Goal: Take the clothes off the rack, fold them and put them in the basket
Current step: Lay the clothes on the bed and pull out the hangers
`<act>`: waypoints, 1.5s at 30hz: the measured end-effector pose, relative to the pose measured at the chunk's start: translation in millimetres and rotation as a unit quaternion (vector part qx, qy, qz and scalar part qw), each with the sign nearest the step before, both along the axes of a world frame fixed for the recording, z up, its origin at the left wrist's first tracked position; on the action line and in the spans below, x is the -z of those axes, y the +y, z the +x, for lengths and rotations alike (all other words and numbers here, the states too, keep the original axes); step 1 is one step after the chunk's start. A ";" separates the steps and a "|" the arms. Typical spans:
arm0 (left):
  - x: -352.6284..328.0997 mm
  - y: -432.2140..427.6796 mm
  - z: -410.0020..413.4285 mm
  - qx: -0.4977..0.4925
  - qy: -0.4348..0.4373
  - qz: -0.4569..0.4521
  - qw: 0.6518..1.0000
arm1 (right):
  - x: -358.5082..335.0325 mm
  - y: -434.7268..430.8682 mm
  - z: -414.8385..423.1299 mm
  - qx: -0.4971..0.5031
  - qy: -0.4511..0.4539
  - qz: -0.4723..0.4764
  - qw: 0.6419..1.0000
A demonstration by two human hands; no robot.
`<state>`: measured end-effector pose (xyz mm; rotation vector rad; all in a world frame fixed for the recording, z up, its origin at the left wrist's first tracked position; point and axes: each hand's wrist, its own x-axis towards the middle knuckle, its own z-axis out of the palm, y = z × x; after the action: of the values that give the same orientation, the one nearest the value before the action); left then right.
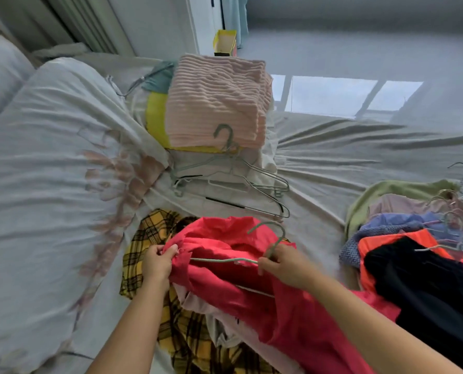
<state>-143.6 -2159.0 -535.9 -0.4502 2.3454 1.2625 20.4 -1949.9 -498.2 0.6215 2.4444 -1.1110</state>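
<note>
On the bed (333,157), the red garment (252,279) is pinched at its shoulder by the left hand (157,261), while the green hanger (272,240) is gripped by the right hand (285,265) (apparently so it can be slid free). The yellow basket (156,120) is already topped with folded pink cloth (216,101).

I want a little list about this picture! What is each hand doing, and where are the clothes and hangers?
left hand: pinches the edge of the red garment
right hand: grips the green hanger that is partly inside the red garment
under the red garment: a yellow plaid garment
empty hangers: piled on the bed, in front of the folded stack
folded stack: pink ribbed garment on top
right side: heap of clothes on hangers
</note>
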 end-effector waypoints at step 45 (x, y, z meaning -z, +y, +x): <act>71.2 221.8 -144.1 0.001 -0.229 0.326 0.917 | 131.0 81.0 76.9 0.295 -0.016 0.009 0.955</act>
<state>-287.7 -1937.2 -607.2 -0.4505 1.4322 1.6262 97.3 -1868.9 -629.2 1.4252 2.2970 -1.2668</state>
